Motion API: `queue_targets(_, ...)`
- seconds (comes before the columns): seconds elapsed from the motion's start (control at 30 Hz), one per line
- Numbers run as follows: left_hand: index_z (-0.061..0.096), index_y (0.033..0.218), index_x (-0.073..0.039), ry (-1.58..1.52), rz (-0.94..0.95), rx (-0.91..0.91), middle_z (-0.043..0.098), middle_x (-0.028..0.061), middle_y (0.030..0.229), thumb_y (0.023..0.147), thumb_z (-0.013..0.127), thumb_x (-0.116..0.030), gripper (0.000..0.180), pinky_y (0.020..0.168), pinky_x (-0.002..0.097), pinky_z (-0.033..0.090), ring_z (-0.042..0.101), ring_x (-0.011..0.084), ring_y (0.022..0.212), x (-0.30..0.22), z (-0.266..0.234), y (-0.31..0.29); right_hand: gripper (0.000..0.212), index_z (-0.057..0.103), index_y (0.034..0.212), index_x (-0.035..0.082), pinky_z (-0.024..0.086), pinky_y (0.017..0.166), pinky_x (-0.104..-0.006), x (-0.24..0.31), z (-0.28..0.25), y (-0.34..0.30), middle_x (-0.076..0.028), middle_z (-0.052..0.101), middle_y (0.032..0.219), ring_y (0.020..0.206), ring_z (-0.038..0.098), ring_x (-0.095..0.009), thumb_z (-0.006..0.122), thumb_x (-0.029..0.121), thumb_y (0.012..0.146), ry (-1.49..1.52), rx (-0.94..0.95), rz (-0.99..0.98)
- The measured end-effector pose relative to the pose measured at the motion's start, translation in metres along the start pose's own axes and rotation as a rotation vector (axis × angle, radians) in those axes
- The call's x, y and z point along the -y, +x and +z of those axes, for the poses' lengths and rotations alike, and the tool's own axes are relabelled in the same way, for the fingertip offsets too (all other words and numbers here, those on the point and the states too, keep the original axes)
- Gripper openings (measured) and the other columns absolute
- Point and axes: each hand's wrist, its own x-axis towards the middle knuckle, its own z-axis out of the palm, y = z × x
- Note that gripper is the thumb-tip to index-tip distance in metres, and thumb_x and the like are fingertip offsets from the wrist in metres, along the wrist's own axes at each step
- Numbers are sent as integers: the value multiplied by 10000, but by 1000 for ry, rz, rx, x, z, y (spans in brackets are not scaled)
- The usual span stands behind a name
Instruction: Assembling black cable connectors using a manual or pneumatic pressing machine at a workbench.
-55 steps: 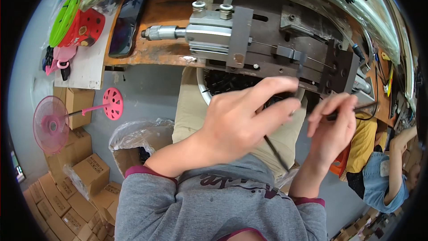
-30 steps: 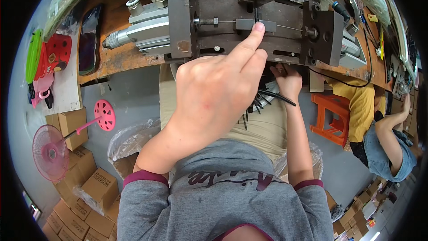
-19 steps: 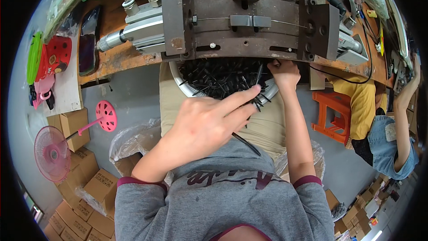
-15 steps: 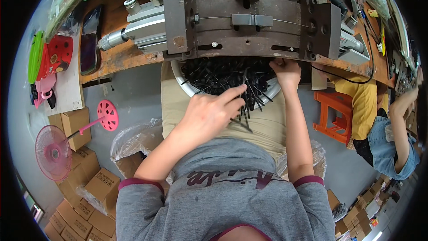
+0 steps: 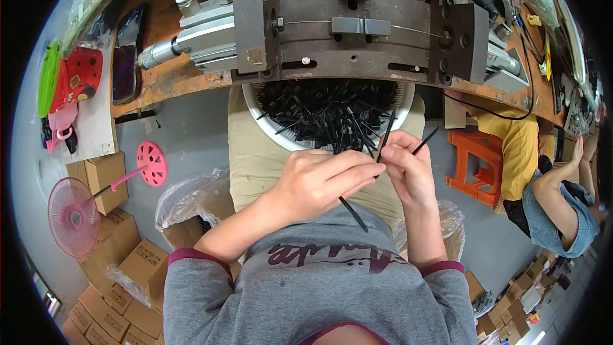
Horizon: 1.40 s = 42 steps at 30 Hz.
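My two hands meet in front of a white basket (image 5: pixel 414 105) filled with thin black sticks (image 5: pixel 319 115). My left hand (image 5: pixel 322 180), fingers closed, reaches to my right fingertips; a black stick (image 5: pixel 353 214) pokes out below it. Closed in a pinch, my right hand (image 5: pixel 408 169) holds slim black sticks: one stick (image 5: pixel 387 131) rises above the fingers and another stick end (image 5: pixel 426 141) slants up to the right. Where the sticks cross between the fingers is hidden, so their exact number is unclear.
Above the basket a dark metal fixture (image 5: pixel 351 70) with a wire and small silver blocks (image 5: pixel 361 26) sits on the wooden bench (image 5: pixel 172 93). A pink fan (image 5: pixel 75 217) and cartons (image 5: pixel 115 236) are left. An orange stool (image 5: pixel 476 166) and another person in yellow (image 5: pixel 517 153) are right.
My right hand has come from the basket's right rim under the bench down toward me, now with black sticks. My left hand has moved right and slightly down to meet it.
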Motion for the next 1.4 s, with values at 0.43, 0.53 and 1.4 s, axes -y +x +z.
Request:
queue_targets(0.43, 720, 967, -53, 563, -72, -96, 663, 103, 1194, 714, 770, -106, 263, 477, 234, 456, 589, 107, 536, -22, -49, 62, 452, 470, 1035, 13, 305, 543, -238, 52, 60, -18, -80, 498, 777, 578, 359, -114, 340, 445, 1005, -39, 29, -362)
queue_targets(0.53, 704, 950, -44, 686, -70, -54, 656, 80, 1216, 734, 743, -124, 234, 461, 236, 445, 572, 112, 500, -14, -45, 68, 342, 435, 939, 20, 330, 534, -259, 53, 60, -23, -119, 506, 816, 580, 372, -131, 316, 329, 1024, -15, 28, -380)
queue_targets(1.4, 718, 941, -76, 306, 90, -89, 689, 49, 1096, 727, 766, -151, 232, 420, 243, 423, 588, 106, 526, -32, -50, 62, 195, 663, 1019, -44, 442, 531, -208, 56, 74, 0, -106, 695, 828, 587, 591, -78, 601, 129, 953, -348, -23, -528)
